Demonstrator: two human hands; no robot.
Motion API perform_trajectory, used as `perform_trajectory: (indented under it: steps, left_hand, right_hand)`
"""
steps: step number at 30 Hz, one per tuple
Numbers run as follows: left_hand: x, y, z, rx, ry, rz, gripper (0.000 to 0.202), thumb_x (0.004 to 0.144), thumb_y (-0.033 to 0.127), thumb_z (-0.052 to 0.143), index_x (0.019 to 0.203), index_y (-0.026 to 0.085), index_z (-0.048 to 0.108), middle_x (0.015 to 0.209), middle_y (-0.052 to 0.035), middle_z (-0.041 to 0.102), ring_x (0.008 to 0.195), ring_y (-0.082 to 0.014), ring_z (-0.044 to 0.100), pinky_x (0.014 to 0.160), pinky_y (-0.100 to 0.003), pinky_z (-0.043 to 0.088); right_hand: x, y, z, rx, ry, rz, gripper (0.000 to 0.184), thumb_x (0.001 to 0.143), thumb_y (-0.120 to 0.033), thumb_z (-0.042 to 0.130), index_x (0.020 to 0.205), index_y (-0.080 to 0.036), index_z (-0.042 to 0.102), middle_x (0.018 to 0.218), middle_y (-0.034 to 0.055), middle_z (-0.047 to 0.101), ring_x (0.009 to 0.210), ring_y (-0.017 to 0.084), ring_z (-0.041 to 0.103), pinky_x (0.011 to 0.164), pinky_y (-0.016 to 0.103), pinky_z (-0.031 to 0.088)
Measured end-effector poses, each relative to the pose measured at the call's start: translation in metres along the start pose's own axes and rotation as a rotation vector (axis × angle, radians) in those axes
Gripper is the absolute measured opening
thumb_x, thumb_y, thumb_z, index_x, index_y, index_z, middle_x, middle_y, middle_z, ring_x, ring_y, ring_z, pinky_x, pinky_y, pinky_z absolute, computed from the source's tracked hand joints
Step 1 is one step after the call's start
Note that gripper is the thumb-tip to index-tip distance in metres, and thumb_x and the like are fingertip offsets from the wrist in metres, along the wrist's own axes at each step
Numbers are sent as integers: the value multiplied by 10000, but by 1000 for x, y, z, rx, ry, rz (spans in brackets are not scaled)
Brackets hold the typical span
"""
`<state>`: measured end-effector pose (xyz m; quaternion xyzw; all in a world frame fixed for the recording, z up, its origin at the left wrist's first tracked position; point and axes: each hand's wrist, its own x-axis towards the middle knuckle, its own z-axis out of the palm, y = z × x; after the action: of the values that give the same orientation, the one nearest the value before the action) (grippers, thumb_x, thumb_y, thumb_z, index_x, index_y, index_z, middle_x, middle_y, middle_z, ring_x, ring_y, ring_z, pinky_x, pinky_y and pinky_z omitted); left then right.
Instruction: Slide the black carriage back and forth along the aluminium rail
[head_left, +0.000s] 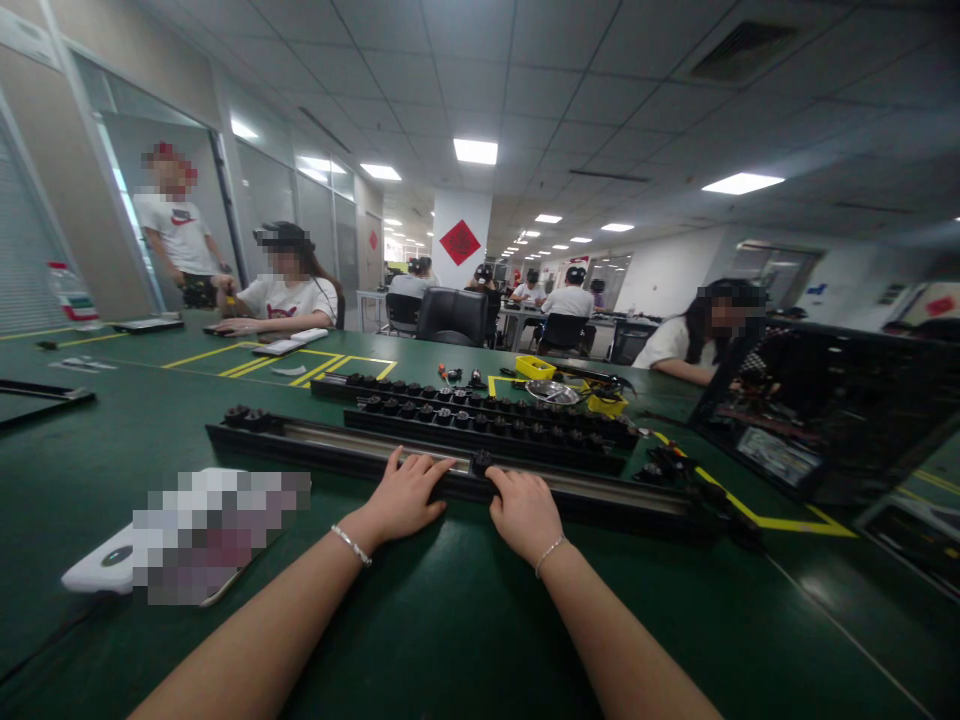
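Note:
A long black rail (315,444) with an open, light-lined channel lies across the green table in front of me. My left hand (409,497) lies over its near edge, fingers reaching into the channel and thumb on the near side. A small round black socket-like module (481,461) sits in the channel between my hands. My right hand (525,510) bends over the same edge, its fingertips against that module. Two more modules (246,416) stand at the rail's left end. Behind are more black rails (480,440) lined with several similar modules.
A white device and a phone, partly blurred, lie at left on the green table (420,640). Yellow trays (535,367), a metal dish (552,392) and loose black parts (667,462) are beyond the rails. An open black computer case (825,420) stands at right. Other people sit nearby.

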<state>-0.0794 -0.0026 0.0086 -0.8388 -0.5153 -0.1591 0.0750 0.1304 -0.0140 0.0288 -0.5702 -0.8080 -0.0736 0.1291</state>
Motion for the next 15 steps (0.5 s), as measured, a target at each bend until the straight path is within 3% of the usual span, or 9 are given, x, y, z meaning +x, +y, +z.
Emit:
perform_trajectory:
  steps: [15]
  left_hand:
    - [1,0,-1,-7,-25,-15,620,779,395,521,1357,318,310,1238,-61,512,1183,-250,430,1078,-531,66]
  right_hand:
    - [-2,6,0,-14,5,-11,384,813,-198,427,1176,-274,527,979,39,638,951,178,528,874,307,303]
